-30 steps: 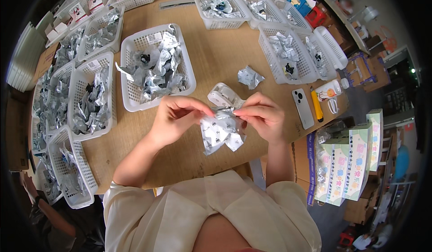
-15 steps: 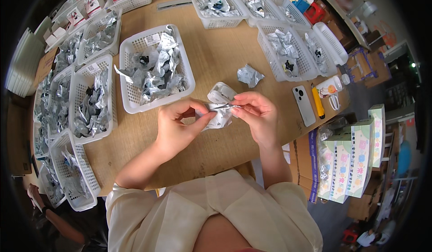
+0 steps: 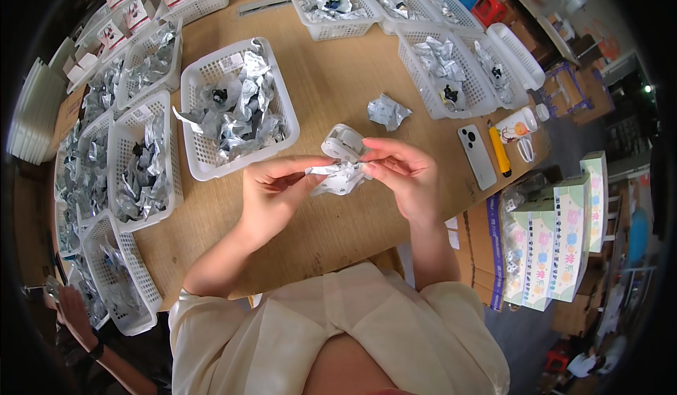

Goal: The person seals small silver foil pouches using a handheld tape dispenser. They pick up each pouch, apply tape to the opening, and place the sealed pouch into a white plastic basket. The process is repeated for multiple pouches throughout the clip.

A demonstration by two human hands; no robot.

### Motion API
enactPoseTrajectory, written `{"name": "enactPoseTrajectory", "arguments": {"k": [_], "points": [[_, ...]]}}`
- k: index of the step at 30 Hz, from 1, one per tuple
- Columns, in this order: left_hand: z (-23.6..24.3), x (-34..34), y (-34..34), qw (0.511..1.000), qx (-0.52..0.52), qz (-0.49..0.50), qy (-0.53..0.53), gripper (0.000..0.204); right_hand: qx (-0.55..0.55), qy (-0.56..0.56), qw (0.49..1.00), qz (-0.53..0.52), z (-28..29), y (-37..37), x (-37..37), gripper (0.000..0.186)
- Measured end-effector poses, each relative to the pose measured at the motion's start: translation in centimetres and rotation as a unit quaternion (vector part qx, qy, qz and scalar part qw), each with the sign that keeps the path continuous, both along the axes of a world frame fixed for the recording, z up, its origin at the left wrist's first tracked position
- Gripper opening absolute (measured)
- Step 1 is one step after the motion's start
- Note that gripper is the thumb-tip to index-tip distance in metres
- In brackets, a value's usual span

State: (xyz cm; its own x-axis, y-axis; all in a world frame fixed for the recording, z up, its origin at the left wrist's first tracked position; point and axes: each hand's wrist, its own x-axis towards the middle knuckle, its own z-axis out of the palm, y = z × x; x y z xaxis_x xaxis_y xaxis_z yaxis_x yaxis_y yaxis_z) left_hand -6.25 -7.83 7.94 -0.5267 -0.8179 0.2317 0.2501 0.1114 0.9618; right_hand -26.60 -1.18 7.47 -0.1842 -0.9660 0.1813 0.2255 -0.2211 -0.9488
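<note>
My left hand [image 3: 270, 195] and my right hand [image 3: 407, 178] pinch a small silvery-white foil bag [image 3: 338, 182] between thumbs and fingertips, one at each side of its upper edge. The bag's edge looks crumpled and parted between them; what is inside cannot be made out. Right behind it on the table lies a small white rounded plastic case [image 3: 344, 140], partly covered by my right fingers. Farther back a crumpled silver foil bag [image 3: 388, 112] rests on the wood. A white perforated basket [image 3: 292, 128] of foil bags with small black items stands ahead of my left hand.
More white baskets [image 3: 124, 324] of foil bags line the left side, and others [image 3: 400, 71] the far right. A white phone [image 3: 477, 159], yellow utility knife [image 3: 500, 152] and white bottle [image 3: 516, 124] lie at right. Another person's hand [image 3: 73, 312] shows at lower left.
The foil bag's upper edge, pressed into a thin line before, now looks crumpled and spread between my fingers. The other person's hand at lower left has shifted. My view has moved slightly.
</note>
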Motion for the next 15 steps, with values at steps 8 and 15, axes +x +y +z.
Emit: {"name": "enactPoseTrajectory", "arguments": {"k": [8, 15], "points": [[0.0, 0.5, -0.6, 0.995, -0.064, -0.067, -0.031, 0.024, 0.000, 0.114, 0.987, 0.111, 0.9, -0.1, -1.7, 0.026], [-0.2, 0.1, -0.6, 0.996, 0.065, -0.068, 0.003, 0.016, -0.072, 0.267, 0.959, 0.064, 1.7, 0.0, -1.4, 0.027]]}}
